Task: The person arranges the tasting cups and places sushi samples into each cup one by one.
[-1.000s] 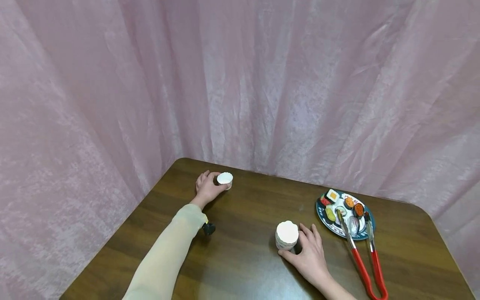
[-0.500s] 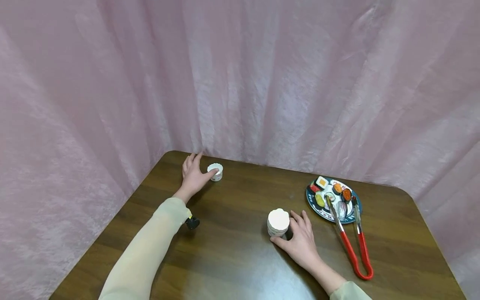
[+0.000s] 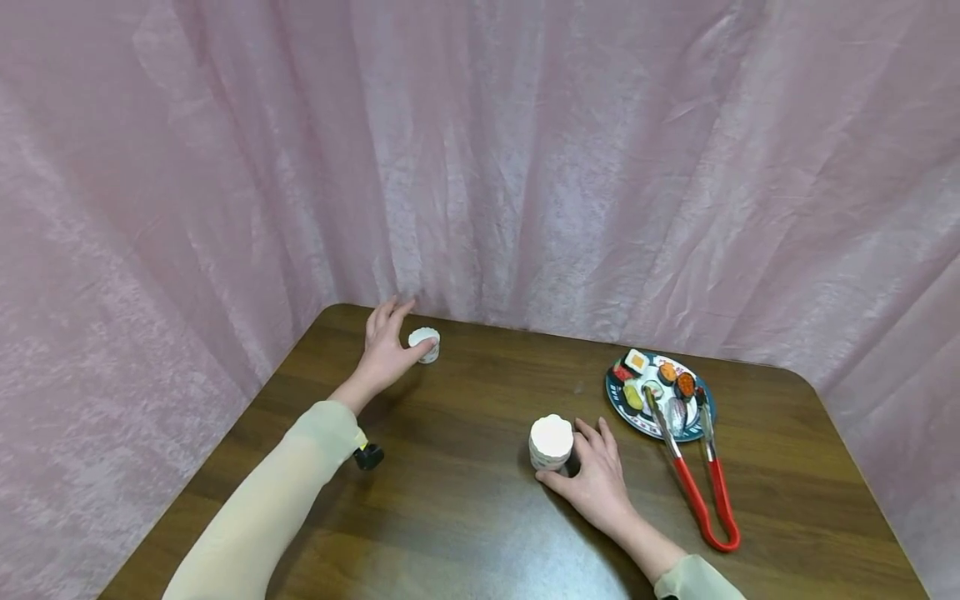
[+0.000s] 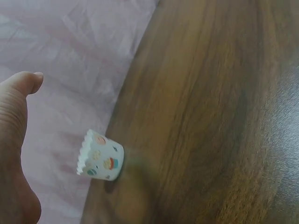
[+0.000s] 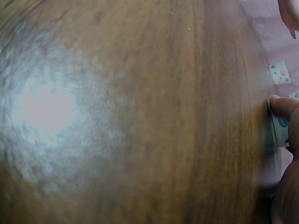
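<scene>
At the far left of the table, a small white paper baking cup with a scalloped rim stands upright; the left wrist view shows coloured prints on the side of this baking cup. My left hand is just beside it, fingers spread, with the thumb overlapping the cup in the head view. My right hand holds a taller white stack of baking cups between thumb and fingers, nearer the table's front. Part of this stack shows behind the thumb in the right wrist view.
To the right, an oval plate bears several sushi pieces. Red-handled metal tongs lie with their tips on it and their handles on the wooden table. A pink curtain hangs behind the table.
My left hand has let go of the small baking cup, its fingers spreading away to the left. My right hand keeps its hold on the stack. The head view has shifted slightly.
</scene>
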Action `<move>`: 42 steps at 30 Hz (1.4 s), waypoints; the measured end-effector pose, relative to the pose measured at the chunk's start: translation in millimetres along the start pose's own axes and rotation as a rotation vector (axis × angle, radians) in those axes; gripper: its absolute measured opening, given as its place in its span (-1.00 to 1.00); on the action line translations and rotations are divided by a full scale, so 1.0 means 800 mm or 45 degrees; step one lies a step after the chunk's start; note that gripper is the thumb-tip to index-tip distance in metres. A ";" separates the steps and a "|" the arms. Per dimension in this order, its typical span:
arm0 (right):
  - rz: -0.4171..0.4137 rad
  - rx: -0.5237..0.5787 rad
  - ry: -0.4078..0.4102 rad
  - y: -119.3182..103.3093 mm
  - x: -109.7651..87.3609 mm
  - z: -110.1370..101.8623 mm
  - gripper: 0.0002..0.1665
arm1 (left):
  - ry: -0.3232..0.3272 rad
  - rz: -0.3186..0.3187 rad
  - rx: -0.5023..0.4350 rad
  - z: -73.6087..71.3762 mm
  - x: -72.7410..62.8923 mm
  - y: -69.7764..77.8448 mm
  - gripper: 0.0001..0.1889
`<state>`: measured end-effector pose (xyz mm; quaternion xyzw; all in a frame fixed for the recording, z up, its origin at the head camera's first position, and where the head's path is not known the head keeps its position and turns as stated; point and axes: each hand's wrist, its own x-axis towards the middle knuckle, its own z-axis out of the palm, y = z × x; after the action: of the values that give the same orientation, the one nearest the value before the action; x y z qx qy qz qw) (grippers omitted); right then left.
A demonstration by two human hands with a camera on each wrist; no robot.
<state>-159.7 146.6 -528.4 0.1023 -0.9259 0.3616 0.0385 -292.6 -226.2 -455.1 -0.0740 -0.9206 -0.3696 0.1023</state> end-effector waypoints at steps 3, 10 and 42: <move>-0.006 0.005 0.011 -0.001 0.003 0.000 -0.13 | -0.010 0.060 -0.003 -0.003 -0.004 0.012 -0.11; 0.003 0.001 0.017 0.003 0.002 0.003 -0.12 | -0.199 0.181 -0.102 0.009 -0.024 0.044 -0.10; 0.021 -0.062 0.004 -0.006 -0.004 0.002 -0.04 | -0.830 0.411 -0.128 0.112 -0.083 0.132 -0.04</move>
<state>-155.8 142.9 -527.0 0.0932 -0.9351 0.3395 0.0396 -217.8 -92.4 -464.3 -0.3371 -0.8619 -0.3507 -0.1430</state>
